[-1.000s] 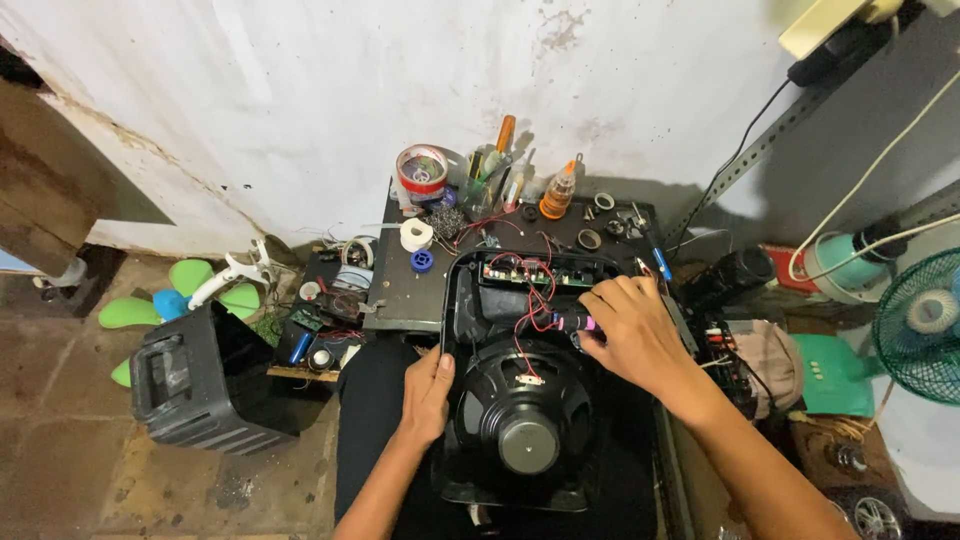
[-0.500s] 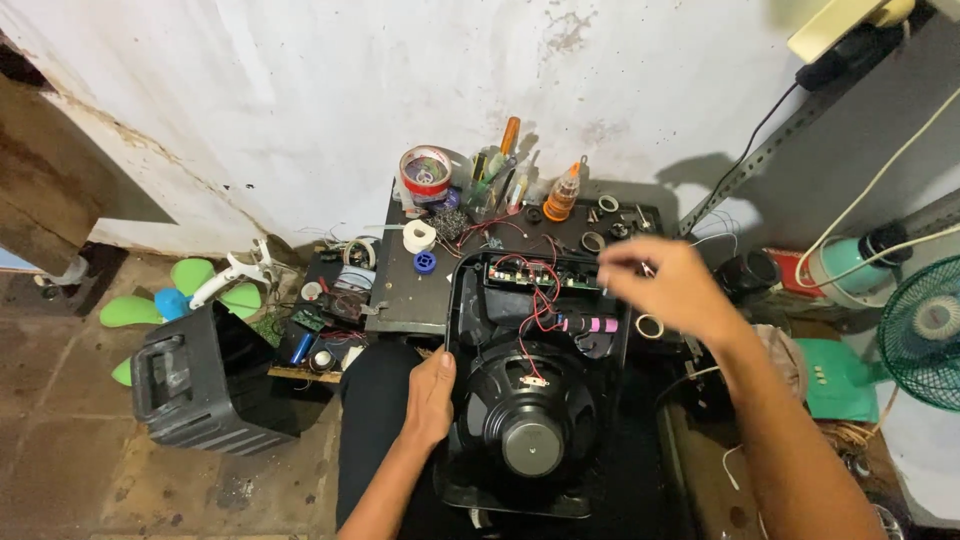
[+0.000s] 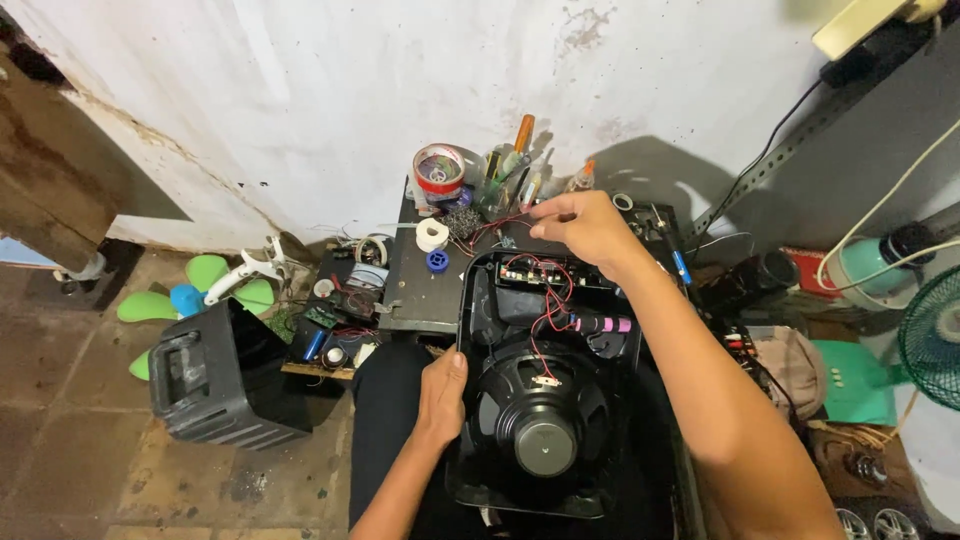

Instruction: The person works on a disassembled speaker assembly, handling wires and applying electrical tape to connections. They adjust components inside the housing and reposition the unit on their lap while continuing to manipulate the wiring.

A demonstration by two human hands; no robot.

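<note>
**Head view: an opened speaker held on the lap**

The speaker (image 3: 545,400) lies face up on the person's lap, just in front of a low, dark table (image 3: 420,290), with its cone (image 3: 545,440) and red wires (image 3: 545,300) exposed. The left hand (image 3: 440,395) grips the left edge of the speaker, apparently to steady it. The right hand (image 3: 585,228) reaches past the top of the speaker to the table's far side; its fingers are pinched together near a red wire end, but what they hold cannot be told. A tape roll (image 3: 438,172), a cup of tools (image 3: 505,180) and small parts crowd the table against a stained white wall (image 3: 300,100). A black case (image 3: 220,375) stands on the tiled floor (image 3: 70,400) to the left, beside green fan blades (image 3: 190,295). A green fan (image 3: 930,335) stands at the right.
</note>
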